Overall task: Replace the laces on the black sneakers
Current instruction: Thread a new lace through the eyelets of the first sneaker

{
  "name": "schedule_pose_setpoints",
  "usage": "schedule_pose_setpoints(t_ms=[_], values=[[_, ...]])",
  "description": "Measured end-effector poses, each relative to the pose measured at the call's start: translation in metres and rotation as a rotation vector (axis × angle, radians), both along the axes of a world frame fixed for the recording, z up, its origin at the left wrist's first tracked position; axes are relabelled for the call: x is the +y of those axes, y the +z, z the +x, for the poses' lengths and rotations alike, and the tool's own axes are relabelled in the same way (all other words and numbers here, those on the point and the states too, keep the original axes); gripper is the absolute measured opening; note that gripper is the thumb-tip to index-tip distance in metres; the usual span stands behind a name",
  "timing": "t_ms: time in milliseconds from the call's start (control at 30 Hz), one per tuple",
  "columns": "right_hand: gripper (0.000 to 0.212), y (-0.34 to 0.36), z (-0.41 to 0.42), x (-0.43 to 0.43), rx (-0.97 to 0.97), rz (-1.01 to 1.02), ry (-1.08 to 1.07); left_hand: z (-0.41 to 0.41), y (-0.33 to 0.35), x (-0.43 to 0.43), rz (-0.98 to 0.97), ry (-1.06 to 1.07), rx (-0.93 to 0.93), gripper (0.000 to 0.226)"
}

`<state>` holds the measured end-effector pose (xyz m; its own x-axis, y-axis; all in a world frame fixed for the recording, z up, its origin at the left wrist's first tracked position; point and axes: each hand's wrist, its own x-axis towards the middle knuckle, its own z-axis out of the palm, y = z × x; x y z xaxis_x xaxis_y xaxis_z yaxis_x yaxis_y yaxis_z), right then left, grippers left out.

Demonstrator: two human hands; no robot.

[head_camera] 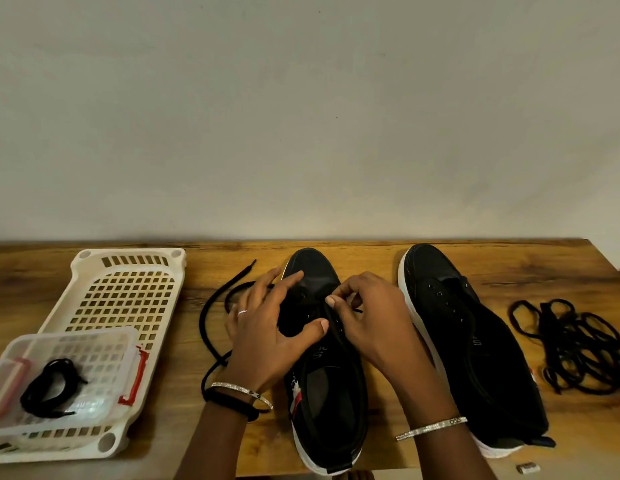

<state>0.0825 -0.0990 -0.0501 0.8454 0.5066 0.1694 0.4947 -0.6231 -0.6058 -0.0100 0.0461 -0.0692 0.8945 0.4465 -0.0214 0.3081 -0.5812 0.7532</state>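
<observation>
At your far left a white slotted basket (pixel 128 292) sits on the counter (pixel 374 258). A clear box (pixel 104 344) rests on its near end and holds a coiled lace (pixel 49 386).

Just right of the basket, a loose lace (pixel 202 320) loops over the wood and runs in behind your left hand (pixel 267 330). That hand lies spread and relaxed on the middle sneaker (pixel 329 400), fingers toward the toe and thumb reaching for the eyelets. It steadies the shoe and grasps nothing that shows.

Your right hand (pixel 374 320) pinches a lace end over the eyelet rows, with a short tip poking out to the right of the fingers.

The sneaker's long axis runs straight away from you, toe to the wall and heel at your body. The eyelet rows therefore run lengthwise between your hands, and I judge the right hand nearer the next hole.

The second sneaker (pixel 475 348) lies just beside it, pointing the same way, its eyelets bare. Beyond it a lace heap (pixel 575 348) is cut off by the frame edge.

Your hands cover the lower eyelets, and it is black on black. I cannot tell which hole the tip is aimed at, nor whether it belongs to the loose lace.
</observation>
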Motion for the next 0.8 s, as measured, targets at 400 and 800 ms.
schedule_pose_setpoints(t_ms=[400, 800], values=[[0.017, -0.008, 0.003, -0.008, 0.288, 0.264, -0.123, 0.003, -0.004, -0.008, 0.023, 0.038, 0.083, 0.082], [0.019, 0.020, 0.012, -0.038, 0.659, 0.828, -0.198, 0.004, -0.004, -0.009, 0.013, 0.042, 0.081, 0.083]])
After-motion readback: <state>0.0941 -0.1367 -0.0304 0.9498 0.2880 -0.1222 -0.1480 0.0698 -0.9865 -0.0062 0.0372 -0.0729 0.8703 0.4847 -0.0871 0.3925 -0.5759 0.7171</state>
